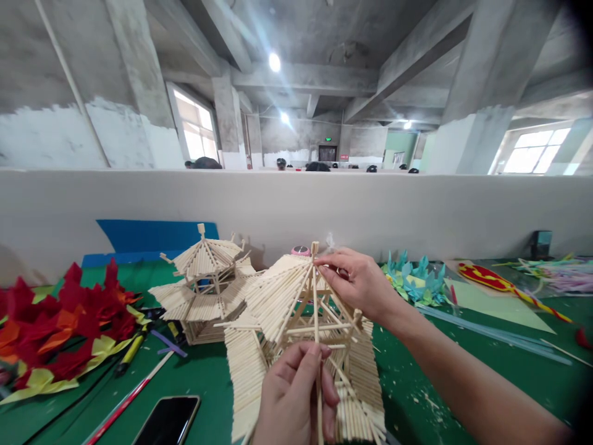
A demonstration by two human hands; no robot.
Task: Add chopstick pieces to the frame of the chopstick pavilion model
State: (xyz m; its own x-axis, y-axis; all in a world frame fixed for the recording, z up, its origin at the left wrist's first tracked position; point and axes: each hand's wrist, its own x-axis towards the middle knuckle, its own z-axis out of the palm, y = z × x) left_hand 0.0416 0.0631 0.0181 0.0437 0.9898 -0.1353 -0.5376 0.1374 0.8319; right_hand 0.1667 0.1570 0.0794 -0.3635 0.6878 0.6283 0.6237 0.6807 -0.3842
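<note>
In front of me stands a pavilion model [273, 296] built from thin wooden sticks. Part of its upper roof is covered with sticks, while bare framework shows at the front and right. My left hand [296, 386] pinches a long thin wooden stick [317, 312] that runs up toward the roof peak. Closed at the stick's upper end, my right hand [354, 278] has its fingertips against the peak just below the small square post [315, 247]. The exact contact of those fingertips is partly hidden. A similar, more fully roofed pavilion [204, 287] stands behind to the left.
Red and orange folded paper [76, 315] lies left on the green table [417, 383], with a phone [167, 420] and a glue stick [127, 398] nearer. Blue paper petals [414, 278], pale strips [495, 334] and a red-yellow ornament [486, 276] lie right. A white partition [139, 198] rises behind.
</note>
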